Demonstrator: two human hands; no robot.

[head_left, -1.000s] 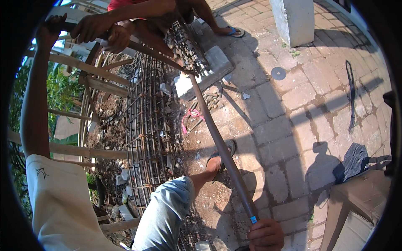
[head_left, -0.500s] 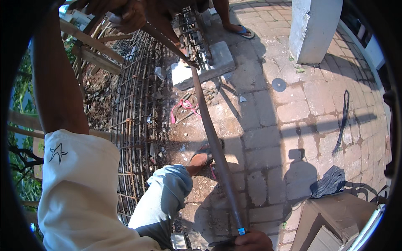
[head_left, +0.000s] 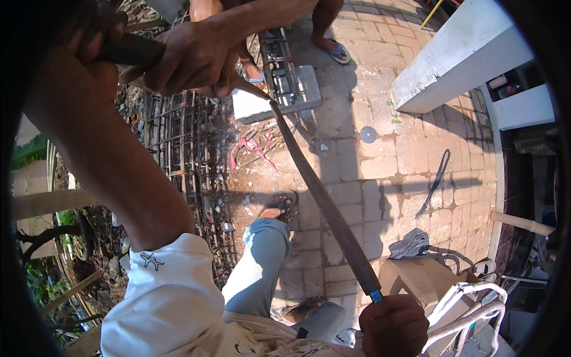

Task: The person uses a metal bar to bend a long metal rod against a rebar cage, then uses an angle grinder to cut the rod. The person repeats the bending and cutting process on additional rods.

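My right hand is wrapped round the lower end of a long brown bar, just below a band of blue tape. This bar tapers away from me and meets a second dark bar at a narrow point; together they look like a long-handled tool. At the upper left my left hand, partly in shadow, closes round the second bar. Another person's hand grips that bar beside mine. The meeting point lies over a pale concrete block, near the end of a rebar cage.
A larger rebar cage lies to the left over rubble. Pink string and short rod pieces lie on the ground. A white pillar, a cutting disc, a cardboard box and a pale metal frame are to the right.
My left forearm has swung down and inward, with the second bar's end now in view. My right hand has moved up and right. The other person's hand shows more fully.
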